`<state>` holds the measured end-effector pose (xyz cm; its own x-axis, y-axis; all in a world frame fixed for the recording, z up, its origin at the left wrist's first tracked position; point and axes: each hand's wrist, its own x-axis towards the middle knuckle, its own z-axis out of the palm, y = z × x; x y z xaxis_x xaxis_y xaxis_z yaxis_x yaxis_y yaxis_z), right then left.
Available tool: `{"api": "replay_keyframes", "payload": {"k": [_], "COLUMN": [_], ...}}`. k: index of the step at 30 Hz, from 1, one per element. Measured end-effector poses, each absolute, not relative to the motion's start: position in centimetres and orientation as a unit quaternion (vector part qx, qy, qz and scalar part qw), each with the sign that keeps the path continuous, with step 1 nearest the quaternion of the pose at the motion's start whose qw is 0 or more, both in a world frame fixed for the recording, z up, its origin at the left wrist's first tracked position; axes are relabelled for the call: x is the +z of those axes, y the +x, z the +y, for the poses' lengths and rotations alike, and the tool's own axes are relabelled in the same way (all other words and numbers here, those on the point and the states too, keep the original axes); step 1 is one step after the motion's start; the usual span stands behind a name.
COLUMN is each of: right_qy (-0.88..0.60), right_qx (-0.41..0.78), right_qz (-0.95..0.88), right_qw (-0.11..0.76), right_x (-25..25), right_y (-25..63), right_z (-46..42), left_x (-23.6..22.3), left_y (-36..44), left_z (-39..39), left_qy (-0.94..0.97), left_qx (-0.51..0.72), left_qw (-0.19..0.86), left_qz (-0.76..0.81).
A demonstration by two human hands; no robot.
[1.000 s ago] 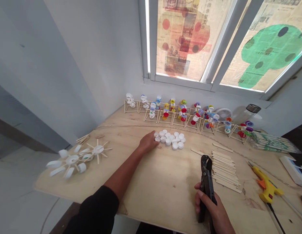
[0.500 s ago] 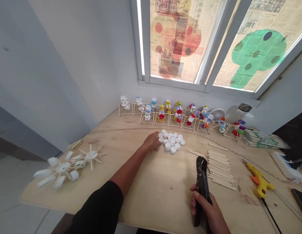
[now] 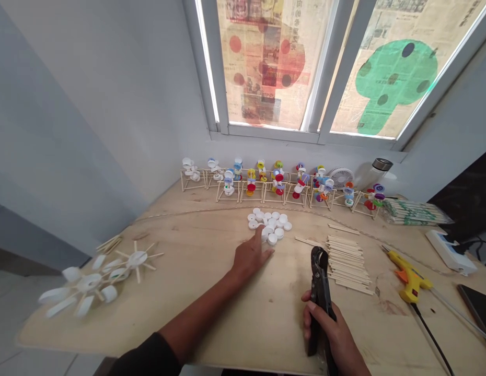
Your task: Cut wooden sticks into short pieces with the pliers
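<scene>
Plywood table under a newspaper-covered window fills my head view. My left hand lies open, forefinger touching the white bottle caps heaped mid-frame. My right hand is wrapped firmly around black pliers at lower centre, their head pointing up. Holding them this upright, well clear of the caps, seems sensible.

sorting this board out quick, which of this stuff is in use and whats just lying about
In use:
left hand, beside the white bottle caps
right hand, holding a black plier-like tool

Lying about:
stacked wooden sticks
yellow glue gun
small white fan
stick frames with coloured caps
</scene>
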<state>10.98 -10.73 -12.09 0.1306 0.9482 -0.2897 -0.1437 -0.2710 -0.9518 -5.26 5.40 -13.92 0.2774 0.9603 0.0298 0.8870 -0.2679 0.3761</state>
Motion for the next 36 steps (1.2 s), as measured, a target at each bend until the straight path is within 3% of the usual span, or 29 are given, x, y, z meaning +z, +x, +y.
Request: {"api": "replay_keyframes", "payload": {"k": [11,24,36], "right_qy": [-0.542,-0.534,-0.538], "right_qx": [0.565,0.574,0.571], "right_qz": [-0.361,-0.356,-0.346], "right_qw": [0.506,0.508,0.514], "right_x": [-13.7,-14.2,-14.1], "right_y": [11.5,11.8,11.4], "right_z": [-11.0,-10.9,-10.7], "left_x": [-13.9,-13.1,-12.7], "left_y": [-2.8,-5.2,-6.7], "left_z": [7.7,8.1,17.6], "left_qy": [0.759,0.744,0.751], "left_qx": [0.091,0.154,0.149], "left_qw": [0.118,0.108,0.134], "left_qz": [0.634,0.641,0.63]}}
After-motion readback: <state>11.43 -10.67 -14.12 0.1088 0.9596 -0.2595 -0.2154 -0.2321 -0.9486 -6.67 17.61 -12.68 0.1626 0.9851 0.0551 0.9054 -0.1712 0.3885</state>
